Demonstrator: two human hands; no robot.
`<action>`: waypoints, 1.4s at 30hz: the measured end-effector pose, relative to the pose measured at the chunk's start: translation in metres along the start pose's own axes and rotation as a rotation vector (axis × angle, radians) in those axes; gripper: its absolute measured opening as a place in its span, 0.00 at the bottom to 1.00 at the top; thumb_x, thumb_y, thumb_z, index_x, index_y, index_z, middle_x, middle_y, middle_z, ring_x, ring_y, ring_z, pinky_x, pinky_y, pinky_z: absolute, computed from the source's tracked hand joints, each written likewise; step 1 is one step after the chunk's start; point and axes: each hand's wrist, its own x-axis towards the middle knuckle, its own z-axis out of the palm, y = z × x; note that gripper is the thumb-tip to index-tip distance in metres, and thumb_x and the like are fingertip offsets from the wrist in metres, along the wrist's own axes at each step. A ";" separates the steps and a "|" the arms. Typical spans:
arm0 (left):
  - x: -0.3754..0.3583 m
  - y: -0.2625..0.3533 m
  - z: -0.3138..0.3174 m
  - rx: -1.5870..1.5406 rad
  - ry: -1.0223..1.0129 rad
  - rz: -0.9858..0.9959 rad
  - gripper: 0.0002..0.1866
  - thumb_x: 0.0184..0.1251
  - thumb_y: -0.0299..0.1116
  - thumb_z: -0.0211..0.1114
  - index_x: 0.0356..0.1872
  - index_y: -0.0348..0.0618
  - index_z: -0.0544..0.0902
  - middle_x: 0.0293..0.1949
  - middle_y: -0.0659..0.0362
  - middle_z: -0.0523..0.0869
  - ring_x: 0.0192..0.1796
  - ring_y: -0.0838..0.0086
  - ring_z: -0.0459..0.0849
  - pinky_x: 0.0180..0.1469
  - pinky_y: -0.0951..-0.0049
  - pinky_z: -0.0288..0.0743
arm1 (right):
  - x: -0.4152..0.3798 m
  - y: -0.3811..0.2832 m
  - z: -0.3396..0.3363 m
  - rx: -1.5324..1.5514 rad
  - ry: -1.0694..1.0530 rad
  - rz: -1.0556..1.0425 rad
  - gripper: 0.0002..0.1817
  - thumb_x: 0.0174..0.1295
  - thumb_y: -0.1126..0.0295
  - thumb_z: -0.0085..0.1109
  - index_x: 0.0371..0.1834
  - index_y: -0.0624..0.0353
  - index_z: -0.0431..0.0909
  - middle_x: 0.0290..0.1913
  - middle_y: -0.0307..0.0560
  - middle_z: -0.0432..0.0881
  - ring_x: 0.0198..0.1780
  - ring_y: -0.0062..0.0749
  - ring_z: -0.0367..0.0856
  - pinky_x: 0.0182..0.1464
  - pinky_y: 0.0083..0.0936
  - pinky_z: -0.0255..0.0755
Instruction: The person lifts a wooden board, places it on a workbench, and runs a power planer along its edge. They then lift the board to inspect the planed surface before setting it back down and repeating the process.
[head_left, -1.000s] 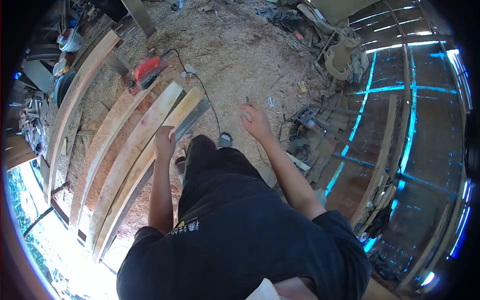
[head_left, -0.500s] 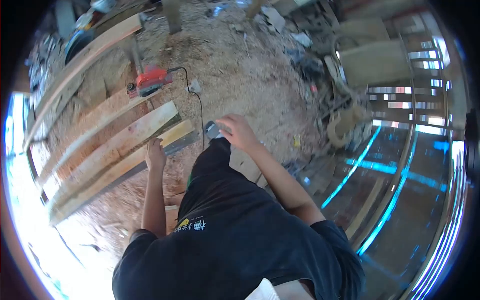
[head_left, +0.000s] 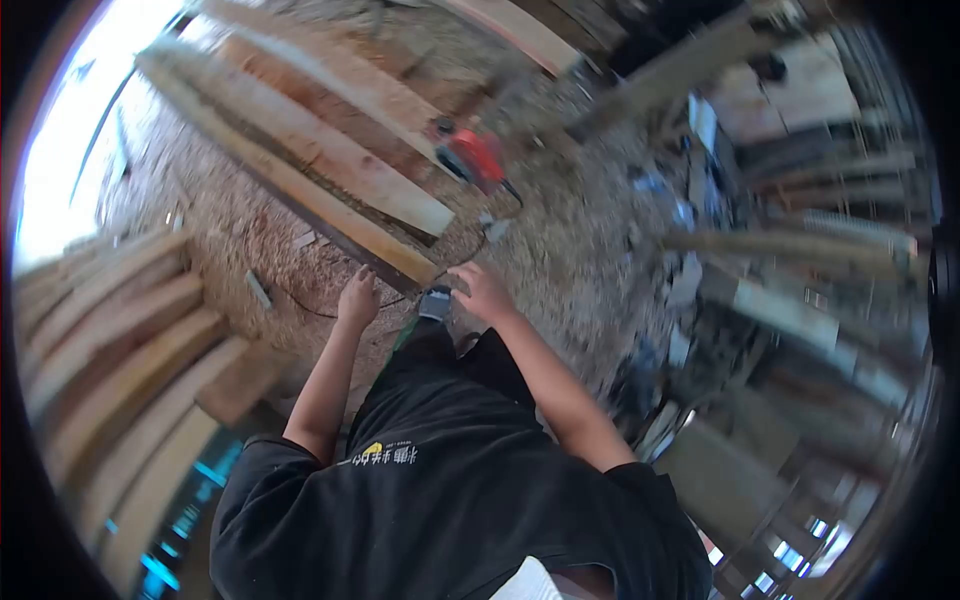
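My left hand (head_left: 359, 298) is beside the near long edge of a long wooden beam (head_left: 300, 200), its fingers apart and nothing seen in them. My right hand (head_left: 484, 291) is just off the beam's near end, thumb and fingers spread, holding nothing. Between the hands, above my dark trousers, a grey shoe (head_left: 434, 303) shows. A second plank (head_left: 350, 172) lies along the far side of the beam. Beyond the planks rests a red power tool (head_left: 474, 158) with a dark cord.
Stacked thick planks (head_left: 130, 370) fill the left side. More boards (head_left: 790, 312) and scrap lie at the right, blurred. A plank (head_left: 520, 32) crosses the top. Wood shavings cover the ground (head_left: 560, 250).
The view has swung round, so the planks and red tool appear turned and farther right, and the stacked planks have come in at left. My right hand is no longer over the shoe.
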 end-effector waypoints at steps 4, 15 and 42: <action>-0.018 0.014 0.026 -0.094 0.225 -0.038 0.24 0.72 0.27 0.64 0.67 0.32 0.82 0.71 0.38 0.82 0.69 0.42 0.83 0.71 0.50 0.80 | 0.036 0.030 0.013 -0.084 -0.252 -0.117 0.31 0.62 0.63 0.77 0.69 0.51 0.82 0.63 0.51 0.84 0.64 0.55 0.85 0.65 0.46 0.81; -0.016 0.073 0.138 -0.323 0.496 -0.329 0.37 0.65 0.24 0.72 0.78 0.36 0.74 0.77 0.42 0.78 0.78 0.49 0.77 0.79 0.56 0.74 | 0.118 0.090 0.042 -0.172 -0.599 -0.443 0.43 0.62 0.65 0.78 0.81 0.58 0.70 0.74 0.60 0.80 0.74 0.58 0.79 0.73 0.45 0.77; 0.003 0.056 0.218 -0.283 0.835 0.047 0.42 0.63 0.17 0.69 0.79 0.16 0.64 0.76 0.26 0.74 0.76 0.42 0.79 0.75 0.57 0.79 | 0.119 0.144 0.090 0.143 -0.310 -0.874 0.45 0.62 0.81 0.70 0.85 0.64 0.66 0.41 0.64 0.89 0.38 0.58 0.90 0.41 0.44 0.84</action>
